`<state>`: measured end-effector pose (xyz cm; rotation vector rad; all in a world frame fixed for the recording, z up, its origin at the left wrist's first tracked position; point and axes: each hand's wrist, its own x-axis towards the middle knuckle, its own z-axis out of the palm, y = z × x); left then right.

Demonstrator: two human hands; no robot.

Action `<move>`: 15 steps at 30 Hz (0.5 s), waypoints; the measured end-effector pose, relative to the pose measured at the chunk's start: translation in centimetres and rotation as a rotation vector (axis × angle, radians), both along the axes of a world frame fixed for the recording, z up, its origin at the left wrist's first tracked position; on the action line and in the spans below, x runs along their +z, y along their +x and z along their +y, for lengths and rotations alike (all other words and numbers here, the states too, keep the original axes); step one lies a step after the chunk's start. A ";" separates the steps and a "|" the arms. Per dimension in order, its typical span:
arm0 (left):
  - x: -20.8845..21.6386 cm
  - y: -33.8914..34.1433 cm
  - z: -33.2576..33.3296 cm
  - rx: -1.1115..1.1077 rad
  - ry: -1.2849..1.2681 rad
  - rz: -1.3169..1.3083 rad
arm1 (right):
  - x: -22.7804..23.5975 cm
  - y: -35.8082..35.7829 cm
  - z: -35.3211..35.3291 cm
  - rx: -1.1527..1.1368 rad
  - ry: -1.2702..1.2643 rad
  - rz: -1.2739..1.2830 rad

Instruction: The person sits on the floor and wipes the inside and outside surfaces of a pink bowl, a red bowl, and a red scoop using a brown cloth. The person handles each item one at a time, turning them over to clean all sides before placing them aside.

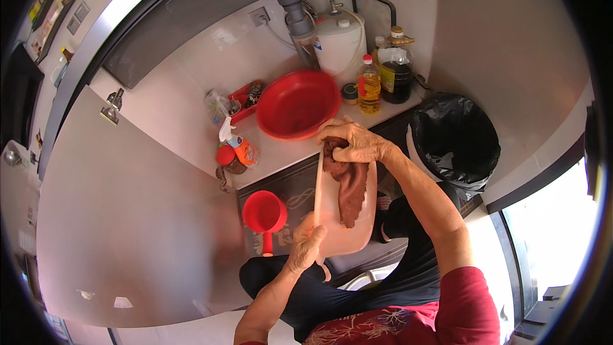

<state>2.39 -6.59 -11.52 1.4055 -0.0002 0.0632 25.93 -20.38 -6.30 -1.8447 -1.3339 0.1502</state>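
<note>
My left hand (308,247) is closed on the near left rim of a pale pink plastic basin (332,233), which is tilted over my lap. Bunched in the fingers of my right hand (359,143) is a brown cloth (351,191) at the basin's far end. The cloth's loose end hangs down against the inside of the basin. A red dipper (264,212) with a handle lies on the dark mat, left of the basin. Beyond my right hand a wide red basin (297,105) stands on the cabinet floor.
Around me is an open under-sink cabinet with a door (147,217) at left. Inside are a spray bottle (244,151), a red-lidded jar (230,160), an oil bottle (369,86), a dark bottle (396,76), a white tank (338,45) and a drain pipe (299,19). A black-lined bin (453,140) stands right.
</note>
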 end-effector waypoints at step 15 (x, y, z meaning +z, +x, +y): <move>1.5 2.4 0.3 0.136 0.069 -0.088 | 0.6 -10.9 1.1 -0.464 0.245 -0.579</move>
